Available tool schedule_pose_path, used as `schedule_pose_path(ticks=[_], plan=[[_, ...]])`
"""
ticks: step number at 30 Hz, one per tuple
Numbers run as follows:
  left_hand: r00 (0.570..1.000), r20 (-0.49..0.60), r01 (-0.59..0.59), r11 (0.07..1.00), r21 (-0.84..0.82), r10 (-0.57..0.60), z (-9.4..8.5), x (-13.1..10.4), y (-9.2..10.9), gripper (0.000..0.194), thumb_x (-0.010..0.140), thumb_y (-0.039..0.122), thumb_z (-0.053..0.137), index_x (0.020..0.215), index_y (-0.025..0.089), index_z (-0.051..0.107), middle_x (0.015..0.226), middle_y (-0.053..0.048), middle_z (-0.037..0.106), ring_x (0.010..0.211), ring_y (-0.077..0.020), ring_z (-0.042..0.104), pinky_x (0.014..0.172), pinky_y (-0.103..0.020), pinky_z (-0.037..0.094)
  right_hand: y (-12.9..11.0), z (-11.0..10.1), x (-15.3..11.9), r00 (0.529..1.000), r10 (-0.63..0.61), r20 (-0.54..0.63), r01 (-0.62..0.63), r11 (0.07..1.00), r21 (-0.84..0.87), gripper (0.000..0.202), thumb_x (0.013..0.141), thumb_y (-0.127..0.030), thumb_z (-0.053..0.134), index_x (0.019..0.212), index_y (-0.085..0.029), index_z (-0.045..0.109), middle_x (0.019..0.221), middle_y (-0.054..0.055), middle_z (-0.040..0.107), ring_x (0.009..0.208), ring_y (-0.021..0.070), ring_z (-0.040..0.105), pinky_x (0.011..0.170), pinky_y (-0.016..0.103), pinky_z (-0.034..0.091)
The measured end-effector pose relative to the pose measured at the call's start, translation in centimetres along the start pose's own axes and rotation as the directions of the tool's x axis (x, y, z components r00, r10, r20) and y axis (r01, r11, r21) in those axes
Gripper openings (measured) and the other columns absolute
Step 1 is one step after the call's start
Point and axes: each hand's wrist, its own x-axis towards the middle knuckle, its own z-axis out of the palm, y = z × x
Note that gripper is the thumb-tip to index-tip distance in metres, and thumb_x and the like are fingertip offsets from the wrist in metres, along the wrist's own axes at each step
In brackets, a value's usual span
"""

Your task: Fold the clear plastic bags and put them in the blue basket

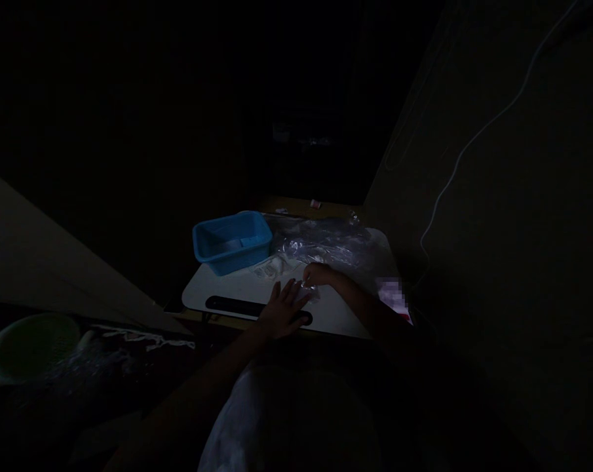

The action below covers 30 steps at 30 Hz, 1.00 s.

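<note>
On the small white table [335,313], my left hand [282,311] lies spread near the front edge, its fingers at a small piece of clear plastic [312,295]. My right hand [318,274] is closed, with its fingertips pinched at the upper side of that plastic. The dim light hides whether this is a small bag or a loose sheet. Behind my hands spreads a heap of clear plastic wrap or bags [325,239]. A whitish crumpled packet [271,267] sits just left of it.
A blue plastic basin [232,242] stands at the table's back left. A bright, blurred-out rectangle [393,295] is at the right edge. A white cable [456,167] hangs along the right wall. On the floor at left is a green basket [35,347] beside shiny plastic scraps [90,364].
</note>
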Motion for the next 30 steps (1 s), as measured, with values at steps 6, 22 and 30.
schedule_pose_path(ticks=[6, 22, 30], plan=[[0.98, -0.108, 0.124, 0.931, -0.343, -0.17, 0.1, 0.1, -0.6, 0.062, 0.084, 0.048, 0.034, 0.136, 0.018, 0.019, 0.142, -0.013, 0.017, 0.131, -0.026, 0.01, 0.102, -0.048, 0.017, 0.5, -0.2, 0.2, 0.994, -0.064, 0.089, 0.053, 0.99, 0.129, 0.011, 0.063, -0.016, 0.061, 0.072, -0.014, 0.068, 0.07, 0.001, 0.068, 0.062, 0.0126, 0.059, 0.054, 0.018, 0.043], [0.694, 0.235, 0.207, -0.124, -0.971, -0.681, -4.2, 3.1, -2.0, 0.032, 0.049, 0.043, 0.067, 0.058, 0.013, 0.057, 0.043, 0.007, 0.043, 0.04, -0.0054, 0.038, 0.043, -0.019, 0.03, -0.9, -2.8, -4.8, 0.983, 0.082, -0.162, 0.094, 0.536, 0.839, 0.027, 0.051, -0.035, 0.068, 0.064, -0.012, 0.062, 0.048, -0.005, 0.051, 0.043, 0.0064, 0.043, 0.044, 0.02, 0.031], [0.654, 0.161, 0.108, -0.12, -0.987, -0.739, -5.9, 3.1, -1.3, 0.037, 0.046, 0.046, 0.069, 0.06, 0.013, 0.058, 0.045, 0.006, 0.044, 0.042, -0.0056, 0.038, 0.044, -0.019, 0.033, -2.0, -2.8, -6.8, 0.965, 0.12, -0.234, 0.164, 0.424, 0.891, 0.026, 0.048, -0.033, 0.07, 0.06, -0.013, 0.061, 0.05, -0.003, 0.054, 0.046, 0.0075, 0.047, 0.046, 0.021, 0.033]])
